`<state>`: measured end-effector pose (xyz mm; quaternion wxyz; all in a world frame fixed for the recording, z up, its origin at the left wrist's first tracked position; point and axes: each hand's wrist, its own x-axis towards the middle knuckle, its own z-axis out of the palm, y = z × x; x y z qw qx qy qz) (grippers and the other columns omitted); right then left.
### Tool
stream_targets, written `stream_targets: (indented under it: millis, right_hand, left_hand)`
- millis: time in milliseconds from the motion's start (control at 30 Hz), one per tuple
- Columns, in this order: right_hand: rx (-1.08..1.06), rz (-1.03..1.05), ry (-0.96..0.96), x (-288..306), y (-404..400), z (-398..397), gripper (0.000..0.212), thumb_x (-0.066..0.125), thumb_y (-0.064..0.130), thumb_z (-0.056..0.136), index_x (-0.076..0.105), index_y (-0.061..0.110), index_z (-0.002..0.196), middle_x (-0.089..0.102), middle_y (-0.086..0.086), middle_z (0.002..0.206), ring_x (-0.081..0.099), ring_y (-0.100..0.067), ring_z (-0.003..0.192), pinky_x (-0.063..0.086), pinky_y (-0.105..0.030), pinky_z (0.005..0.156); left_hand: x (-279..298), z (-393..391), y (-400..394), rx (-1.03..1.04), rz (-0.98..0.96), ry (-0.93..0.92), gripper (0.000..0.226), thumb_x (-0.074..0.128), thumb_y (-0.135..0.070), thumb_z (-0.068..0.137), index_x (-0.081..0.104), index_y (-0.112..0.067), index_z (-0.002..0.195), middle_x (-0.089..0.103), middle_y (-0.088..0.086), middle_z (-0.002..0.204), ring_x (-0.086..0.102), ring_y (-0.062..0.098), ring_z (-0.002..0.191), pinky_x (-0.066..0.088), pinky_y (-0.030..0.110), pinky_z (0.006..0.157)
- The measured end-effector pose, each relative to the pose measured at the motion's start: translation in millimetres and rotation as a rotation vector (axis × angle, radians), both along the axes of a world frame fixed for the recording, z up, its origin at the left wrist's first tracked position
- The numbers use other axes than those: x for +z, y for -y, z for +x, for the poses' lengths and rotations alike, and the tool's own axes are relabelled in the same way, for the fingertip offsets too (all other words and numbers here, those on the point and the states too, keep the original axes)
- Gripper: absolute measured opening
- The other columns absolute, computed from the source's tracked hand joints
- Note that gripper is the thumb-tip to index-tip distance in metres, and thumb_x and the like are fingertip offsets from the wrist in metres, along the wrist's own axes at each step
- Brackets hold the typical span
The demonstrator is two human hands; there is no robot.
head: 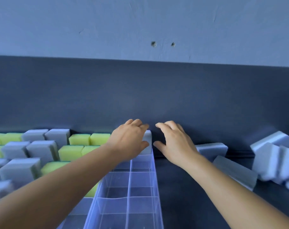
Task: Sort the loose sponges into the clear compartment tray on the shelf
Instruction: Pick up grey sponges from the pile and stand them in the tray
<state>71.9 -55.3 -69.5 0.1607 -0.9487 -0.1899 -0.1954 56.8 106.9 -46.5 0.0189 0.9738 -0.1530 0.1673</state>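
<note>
Nearest the camera, the clear tray (pixel 141 192) runs away lengthwise, its near compartments on this side bare. Just beyond them, in the far right corner cell, a grey sponge (pixel 147 142) stands upright, long axis vertical. The left hand (pixel 129 139) lies on it from the left, fingers draped over its top and thumb against its near face, a loose curl rather than a firm pinch. The right hand (pixel 171 142) hovers just right of that sponge with fingers spread and nothing in it. The loose sponges (pixel 271 161) lie tumbled well off to the right of both hands, so the right hand is the nearer one. Left of the left hand, filled rows (pixel 41 146) of grey and yellow sponges stand packed.
</note>
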Motion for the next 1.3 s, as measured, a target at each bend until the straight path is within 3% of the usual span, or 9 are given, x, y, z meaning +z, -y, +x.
stream_targets:
  millis: [100, 233, 367, 600, 733, 933, 1100, 1200, 1300]
  right_hand:
    - [-0.038, 0.006, 0.0, 3.3, 31.5, -7.3, 0.059, 0.056, 0.037, 0.091, 0.032, 0.024, 0.143, 0.036, 0.005, 0.141, 0.034, -0.019, 0.129, 0.039, -0.032, 0.097]
    - [-0.105, 0.018, -0.035, 3.1, 83.4, -17.6, 0.056, 0.056, 0.036, 0.091, 0.033, 0.026, 0.142, 0.035, 0.007, 0.141, 0.032, -0.016, 0.131, 0.036, -0.028, 0.09]
    - [-0.185, -0.019, -0.135, -5.0, 138.9, -24.2, 0.052, 0.054, 0.031, 0.09, 0.037, 0.025, 0.139, 0.038, 0.004, 0.14, 0.034, -0.018, 0.128, 0.038, -0.03, 0.095]
    - [-0.241, -0.184, -0.388, -26.9, 193.7, -35.4, 0.059, 0.057, 0.044, 0.086, 0.04, 0.023, 0.138, 0.044, 0.0, 0.137, 0.039, -0.024, 0.125, 0.038, -0.032, 0.1]
    - [-0.25, -0.177, -0.403, -35.5, 205.7, -34.8, 0.059, 0.059, 0.04, 0.087, 0.038, 0.021, 0.138, 0.048, -0.002, 0.134, 0.043, -0.025, 0.122, 0.04, -0.033, 0.097]
    - [-0.314, -0.171, -0.393, -34.8, 207.8, -33.4, 0.053, 0.058, 0.045, 0.085, 0.04, 0.019, 0.127, 0.048, -0.007, 0.125, 0.044, -0.029, 0.116, 0.04, -0.034, 0.089]
    - [-0.366, -0.106, -0.411, -34.6, 197.3, -31.9, 0.069, 0.06, 0.06, 0.079, 0.04, 0.013, 0.126, 0.045, -0.011, 0.131, 0.046, -0.031, 0.12, 0.04, -0.036, 0.092]
    - [-0.35, -0.111, -0.435, -37.0, 188.0, -31.5, 0.079, 0.054, 0.069, 0.078, 0.041, 0.01, 0.129, 0.045, -0.012, 0.132, 0.048, -0.031, 0.121, 0.04, -0.037, 0.094]
    - [-0.35, -0.13, -0.441, -36.2, 184.0, -31.2, 0.071, 0.045, 0.066, 0.085, 0.046, 0.009, 0.127, 0.046, -0.013, 0.132, 0.049, -0.032, 0.12, 0.04, -0.036, 0.092]
  left_hand:
    - [-1.0, -2.9, 37.3, -0.075, -0.023, -0.01, 0.054, 0.05, -0.039, 0.093, 0.036, -0.022, 0.142, 0.046, -0.002, 0.134, 0.042, 0.02, 0.123, 0.044, 0.035, 0.097]
    - [-9.3, 1.4, 88.5, -0.138, -0.074, -0.072, 0.06, 0.052, -0.033, 0.093, 0.026, -0.025, 0.146, 0.043, -0.001, 0.137, 0.04, 0.021, 0.127, 0.043, 0.038, 0.099]
    - [-24.6, 10.2, 137.4, -0.17, -0.048, -0.161, 0.059, 0.05, -0.028, 0.095, 0.024, -0.028, 0.148, 0.038, -0.003, 0.14, 0.037, 0.02, 0.129, 0.046, 0.037, 0.095]
    - [-51.8, 27.5, 190.7, -0.04, 0.037, -0.193, 0.041, 0.048, -0.021, 0.094, 0.042, -0.021, 0.134, 0.04, 0.0, 0.128, 0.041, 0.022, 0.116, 0.04, 0.03, 0.077]
    - [-56.0, 29.7, 200.9, 0.036, -0.066, -0.193, 0.03, 0.051, -0.028, 0.093, 0.049, -0.017, 0.121, 0.045, 0.002, 0.121, 0.042, 0.021, 0.113, 0.041, 0.031, 0.08]
    - [-49.5, 13.3, 203.5, 0.157, -0.111, -0.188, 0.02, 0.05, -0.009, 0.088, 0.037, -0.013, 0.103, 0.052, 0.005, 0.113, 0.046, 0.021, 0.097, 0.037, 0.031, 0.069]
    - [-48.6, -12.4, 198.1, 0.188, 0.081, -0.272, 0.039, 0.058, -0.029, 0.087, 0.047, -0.011, 0.12, 0.047, 0.007, 0.121, 0.051, 0.026, 0.111, 0.041, 0.032, 0.075]
    - [-50.3, -23.1, 200.6, 0.179, 0.029, -0.34, 0.045, 0.049, -0.054, 0.089, 0.056, -0.013, 0.106, 0.051, 0.006, 0.113, 0.052, 0.025, 0.101, 0.044, 0.034, 0.078]
    - [-53.1, -22.9, 195.1, 0.214, -0.036, -0.351, 0.043, 0.038, -0.048, 0.096, 0.054, -0.012, 0.114, 0.049, 0.01, 0.12, 0.047, 0.028, 0.113, 0.042, 0.037, 0.09]
